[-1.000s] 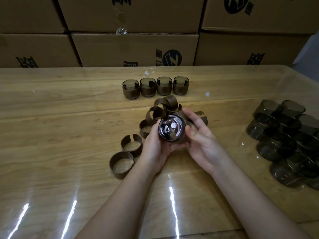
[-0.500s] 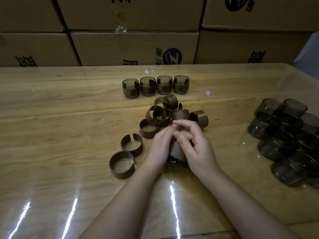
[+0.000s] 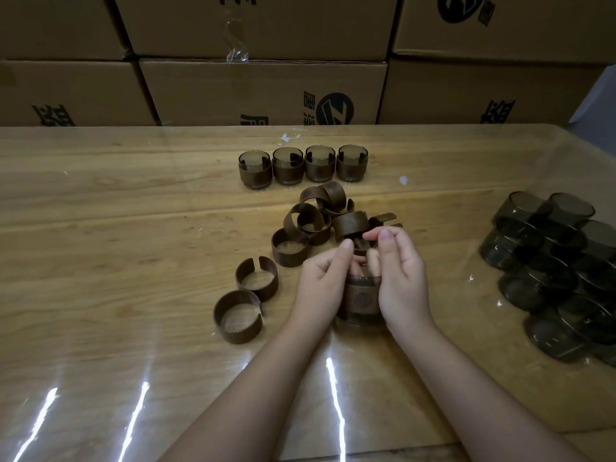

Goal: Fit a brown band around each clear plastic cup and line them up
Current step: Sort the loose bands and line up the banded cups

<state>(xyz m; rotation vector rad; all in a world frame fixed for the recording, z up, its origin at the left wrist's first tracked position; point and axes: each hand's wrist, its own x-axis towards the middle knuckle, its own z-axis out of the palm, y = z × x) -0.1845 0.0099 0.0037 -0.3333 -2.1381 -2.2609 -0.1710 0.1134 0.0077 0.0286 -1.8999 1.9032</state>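
Observation:
A clear cup with a brown band around it stands on the table between my hands. My left hand curls round its left side and my right hand curls round its right side, fingers over the rim. Behind them lies a heap of loose brown bands. Two more bands lie to the left. A row of several banded cups stands further back.
A pile of bare smoky clear cups lies at the right of the wooden table. Cardboard boxes are stacked along the far edge. The table's near edge runs at the bottom right.
A second ago I held the cup tilted with its mouth toward the camera. Both hands have since turned it upright and lowered it to the table, band on.

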